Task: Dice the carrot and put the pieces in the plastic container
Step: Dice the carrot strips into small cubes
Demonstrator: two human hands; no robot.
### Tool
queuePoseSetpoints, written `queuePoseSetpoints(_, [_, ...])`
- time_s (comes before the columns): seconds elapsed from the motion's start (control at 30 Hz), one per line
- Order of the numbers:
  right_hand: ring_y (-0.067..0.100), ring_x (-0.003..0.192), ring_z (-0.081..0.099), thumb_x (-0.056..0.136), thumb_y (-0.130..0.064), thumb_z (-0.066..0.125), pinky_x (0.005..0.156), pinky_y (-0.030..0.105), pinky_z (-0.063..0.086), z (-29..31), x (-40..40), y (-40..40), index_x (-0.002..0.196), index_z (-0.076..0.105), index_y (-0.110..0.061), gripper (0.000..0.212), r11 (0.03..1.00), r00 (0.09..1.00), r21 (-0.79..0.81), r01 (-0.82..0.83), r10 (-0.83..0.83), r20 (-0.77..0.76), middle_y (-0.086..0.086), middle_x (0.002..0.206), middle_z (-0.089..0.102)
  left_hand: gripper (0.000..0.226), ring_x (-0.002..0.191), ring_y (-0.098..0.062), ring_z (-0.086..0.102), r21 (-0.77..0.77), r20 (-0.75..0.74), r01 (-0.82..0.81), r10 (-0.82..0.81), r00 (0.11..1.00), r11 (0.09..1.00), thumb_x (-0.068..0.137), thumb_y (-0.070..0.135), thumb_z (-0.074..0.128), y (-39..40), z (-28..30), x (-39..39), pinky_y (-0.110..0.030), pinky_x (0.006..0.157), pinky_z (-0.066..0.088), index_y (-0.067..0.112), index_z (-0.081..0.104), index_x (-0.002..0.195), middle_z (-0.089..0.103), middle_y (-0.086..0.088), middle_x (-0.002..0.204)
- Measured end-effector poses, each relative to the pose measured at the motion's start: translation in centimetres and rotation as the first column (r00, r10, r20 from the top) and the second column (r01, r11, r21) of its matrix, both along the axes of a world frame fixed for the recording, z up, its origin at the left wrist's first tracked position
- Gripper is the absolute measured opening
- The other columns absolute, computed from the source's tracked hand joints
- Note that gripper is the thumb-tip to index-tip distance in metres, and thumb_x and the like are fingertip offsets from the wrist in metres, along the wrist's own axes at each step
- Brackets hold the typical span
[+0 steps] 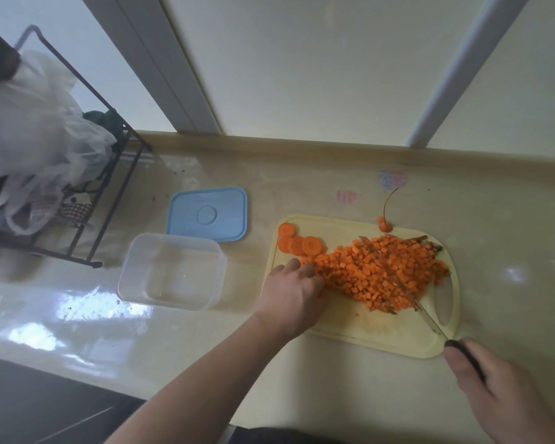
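Your right hand (500,386) grips the knife (407,290), blade lying in the diced carrot pile (382,270) on the cutting board (350,328). Your left hand (292,293), fingers curled, touches the pile. The clear plastic container (172,270) sits left of the board.

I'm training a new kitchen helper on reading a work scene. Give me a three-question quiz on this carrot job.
1. True or false: the plastic container already holds diced carrot.
2. Which hand holds the knife? A) left hand B) right hand
3. Fill in: the uncut carrot slices lie at the cutting board's far ____ corner.

Key: 1 false, it holds no carrot, and its blue lid lies behind it. 2 B. 3 left.
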State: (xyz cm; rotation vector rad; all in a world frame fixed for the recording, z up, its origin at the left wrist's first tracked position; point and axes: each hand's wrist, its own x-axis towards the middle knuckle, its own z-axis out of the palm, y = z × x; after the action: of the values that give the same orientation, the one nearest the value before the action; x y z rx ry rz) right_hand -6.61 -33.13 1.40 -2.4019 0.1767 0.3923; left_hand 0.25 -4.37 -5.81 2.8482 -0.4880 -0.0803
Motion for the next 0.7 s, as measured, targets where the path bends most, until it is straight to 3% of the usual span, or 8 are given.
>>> queuePoseSetpoints(0.13, [0.015, 0.044, 0.042, 0.070, -0.093, 0.021, 0.047, 0.022, 0.036, 0.0, 0.2, 0.3, 0.071, 0.049, -0.042, 0.059, 1.000, 1.000, 0.001, 0.000, 0.000, 0.025, 0.005, 0.048, 0.046, 0.013, 0.066, -0.021, 0.048, 0.034, -0.008, -0.002, 0.003, 1.000, 0.999, 0.071, 0.025, 0.076, 0.5, -0.7, -0.2, -0.030, 0.053, 0.040, 0.023, 0.066, 0.064, 0.057, 0.010, 0.067])
queuePoseSetpoints(0.27, [0.016, 0.045, 0.042, 0.071, -0.092, 0.021, 0.047, 0.020, 0.036, 0.1, 0.2, 0.3, 0.071, 0.048, -0.042, 0.057, 1.000, 1.000, 0.005, 0.001, -0.001, 0.028, 0.003, 0.047, 0.044, 0.024, 0.072, -0.022, 0.055, -0.063, -0.034, -0.021, 0.019, 0.999, 0.998, 0.083, 0.033, 0.052, 1.4, -0.8, -0.6, -0.032, 0.062, 0.045, 0.028, 0.074, 0.075, 0.065, 0.012, 0.073])
queuePoseSetpoints(0.4, [0.015, 0.043, 0.042, 0.072, -0.092, 0.023, 0.047, 0.022, 0.035, 0.2, 0.2, 0.5, 0.072, 0.049, -0.036, 0.062, 0.999, 1.000, 0.027, -0.020, 0.019, 0.010, 0.004, 0.047, 0.044, 0.028, 0.079, -0.022, 0.060, -0.191, -0.093, -0.065, 0.048, 0.994, 0.979, 0.087, 0.037, 0.050, 2.3, -0.5, -0.9, -0.037, 0.073, 0.049, 0.031, 0.078, 0.088, 0.069, 0.011, 0.082])
queuePoseSetpoints(0.5, [0.015, 0.043, 0.041, 0.072, -0.091, 0.024, 0.047, 0.023, 0.035, 0.2, 0.2, 0.4, 0.074, 0.049, -0.028, 0.068, 0.999, 0.999, 0.027, -0.033, 0.033, -0.012, 0.005, 0.048, 0.045, 0.032, 0.086, -0.021, 0.058, -0.247, -0.126, -0.123, 0.094, 0.988, 0.961, 0.088, 0.038, 0.047, 2.5, -0.3, -1.1, -0.034, 0.078, 0.044, 0.033, 0.078, 0.093, 0.068, 0.012, 0.089])
queuePoseSetpoints(0.63, [0.008, 0.041, 0.038, 0.077, -0.082, 0.031, 0.046, 0.021, 0.035, 0.2, 0.4, 0.5, 0.077, 0.050, -0.032, 0.053, 0.998, 0.999, 0.034, -0.044, 0.044, 0.002, 0.002, 0.048, 0.045, 0.031, 0.091, -0.020, 0.055, -0.258, -0.163, -0.156, 0.116, 0.980, 0.953, 0.086, 0.040, 0.051, 2.7, -0.3, -1.3, -0.028, 0.082, 0.033, 0.037, 0.078, 0.100, 0.068, 0.012, 0.098])
queuePoseSetpoints(0.7, [0.010, 0.042, 0.040, 0.076, -0.085, 0.028, 0.046, 0.022, 0.035, 0.3, 0.4, 0.6, 0.076, 0.052, -0.029, 0.061, 0.997, 0.998, 0.047, -0.056, 0.056, -0.008, 0.002, 0.048, 0.045, 0.027, 0.090, -0.020, 0.056, -0.253, -0.176, -0.139, 0.096, 0.980, 0.957, 0.085, 0.036, 0.056, 2.8, -0.3, -1.4, -0.029, 0.083, 0.032, 0.038, 0.078, 0.101, 0.067, 0.015, 0.097])
